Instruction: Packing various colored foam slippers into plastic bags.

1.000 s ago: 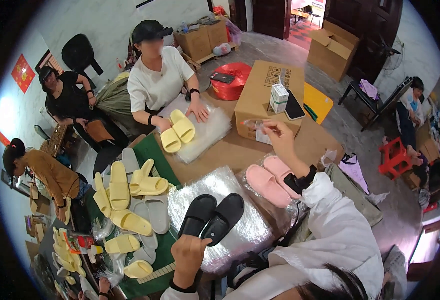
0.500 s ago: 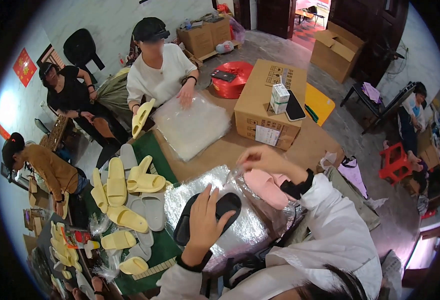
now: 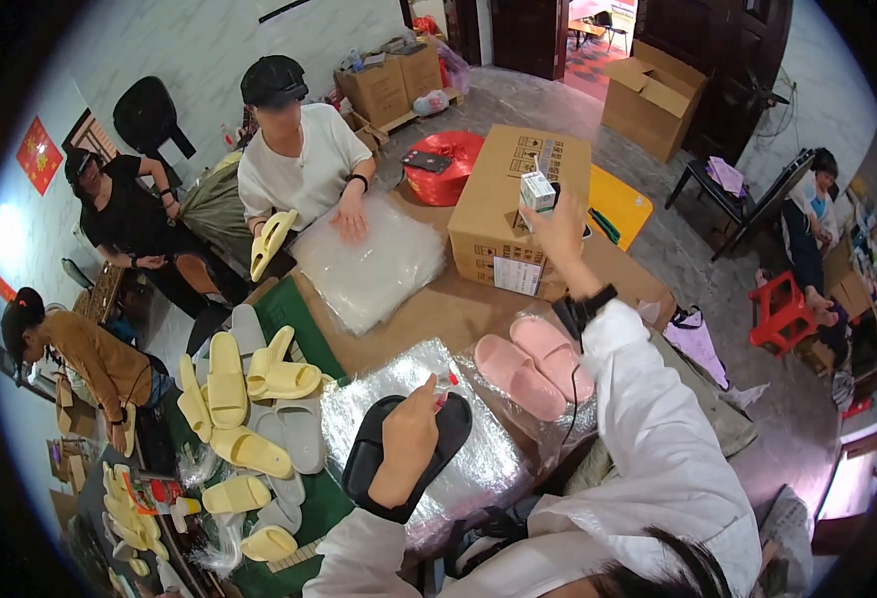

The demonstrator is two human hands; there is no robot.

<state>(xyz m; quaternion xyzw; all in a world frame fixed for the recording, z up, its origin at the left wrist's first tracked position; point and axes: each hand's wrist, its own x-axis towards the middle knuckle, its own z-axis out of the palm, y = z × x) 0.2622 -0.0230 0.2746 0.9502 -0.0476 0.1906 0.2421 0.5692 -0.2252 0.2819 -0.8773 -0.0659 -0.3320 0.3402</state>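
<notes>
My left hand [image 3: 410,439] is closed in front of the black slippers [image 3: 363,453], which lie on a stack of shiny clear plastic bags [image 3: 493,448]. A small white item with a red tip [image 3: 446,380] shows at its fingertips; its kind is unclear. My right hand [image 3: 561,237] reaches onto the big cardboard carton [image 3: 478,224]. Its fingers close around the lower part of a small white box [image 3: 536,187]. They partly cover a dark phone beside that box. A pair of pink slippers [image 3: 520,374] rests on clear plastic, below my right forearm.
Yellow slippers [image 3: 227,384] and grey slippers [image 3: 301,436] crowd the green mat [image 3: 289,299] at left. Across the table, a person in white [image 3: 299,164] holds a yellow slipper and touches clear bags [image 3: 368,264]. A red twine roll [image 3: 448,174] sits beside the carton.
My right hand has moved from the pink slippers up to the small white box. My left hand's spread fingers have closed, and a red-tipped item shows there. The view has shifted slightly.
</notes>
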